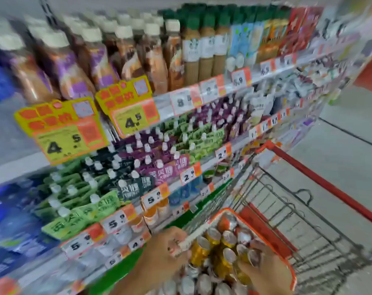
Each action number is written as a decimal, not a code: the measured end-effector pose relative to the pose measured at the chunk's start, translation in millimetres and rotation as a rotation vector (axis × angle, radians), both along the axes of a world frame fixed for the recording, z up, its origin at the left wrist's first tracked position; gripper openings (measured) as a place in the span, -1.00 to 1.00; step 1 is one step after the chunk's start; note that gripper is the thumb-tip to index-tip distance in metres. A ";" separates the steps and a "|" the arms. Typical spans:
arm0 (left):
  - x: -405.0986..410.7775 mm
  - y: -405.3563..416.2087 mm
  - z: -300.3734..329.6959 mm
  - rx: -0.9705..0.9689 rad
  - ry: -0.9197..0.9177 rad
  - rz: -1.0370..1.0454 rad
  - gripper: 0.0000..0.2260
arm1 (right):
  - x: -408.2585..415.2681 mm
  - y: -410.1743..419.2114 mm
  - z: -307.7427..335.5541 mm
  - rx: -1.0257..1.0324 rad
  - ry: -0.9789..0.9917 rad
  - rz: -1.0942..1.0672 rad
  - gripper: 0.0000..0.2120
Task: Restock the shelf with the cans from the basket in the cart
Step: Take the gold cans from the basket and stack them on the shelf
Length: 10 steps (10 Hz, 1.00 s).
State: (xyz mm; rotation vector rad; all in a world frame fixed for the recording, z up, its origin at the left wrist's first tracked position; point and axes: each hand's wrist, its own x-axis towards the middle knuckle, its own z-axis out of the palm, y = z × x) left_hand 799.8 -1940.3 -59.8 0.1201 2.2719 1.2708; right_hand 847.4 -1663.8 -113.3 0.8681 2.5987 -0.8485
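while the orange plastic basket (291, 271) in the red-handled wire shopping cart (321, 184) is packed with gold and orange metal drink cans (227, 248) standing upright with silver tops showing, the restocking looks to be at an early stage: many cans are left, and none is visibly on its way to the shelf. the picture is heavily blurred, so any cans already placed cannot be made out.

the left hand (168, 250) lies at the basket's left rim, fingers curled over what seems to be the rim or a can just beside it; which one i cannot tell. the right hand (266, 271) rests low among the cans on the basket's right side, fingers bent down onto them, but whether it grips one is not clear.

the rest of the cart's wire body holds nothing that shows. the multi-tier store shelf (180, 116) to the left carries white-capped brown bottles (125, 56) on top, spouted green, purple and black pouches (138, 158) below, and yellow price tags (61, 128) along the edges.
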 end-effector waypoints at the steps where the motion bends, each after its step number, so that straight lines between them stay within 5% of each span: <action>1: -16.7 -26.4 70.3 0.182 -0.043 -0.088 -0.51 | -31.3 -55.6 132.4 -0.266 0.097 0.215 -0.65; 2: -45.5 -36.0 152.1 0.254 0.105 -0.145 -0.51 | -44.3 -99.5 243.8 -0.370 0.165 0.403 -0.34; 4: -43.0 -66.0 298.2 0.265 0.559 -0.114 -0.53 | -78.6 -159.7 376.2 -0.513 0.682 0.584 -0.57; 6: -59.7 -83.6 391.2 0.425 0.818 0.192 -0.55 | -110.1 -202.2 476.1 -0.593 0.931 0.673 -0.50; 7: -73.9 -87.0 419.9 0.474 0.885 0.248 -0.60 | -134.7 -213.2 506.2 -0.635 0.972 0.724 -0.53; 9: -102.8 -96.2 449.2 0.251 0.838 0.225 -0.18 | -178.6 -213.3 535.8 -0.693 0.991 0.789 -0.55; 10: -111.8 -95.4 462.5 0.428 0.713 0.213 -0.32 | -200.5 -204.1 544.9 -0.735 0.922 0.893 -0.52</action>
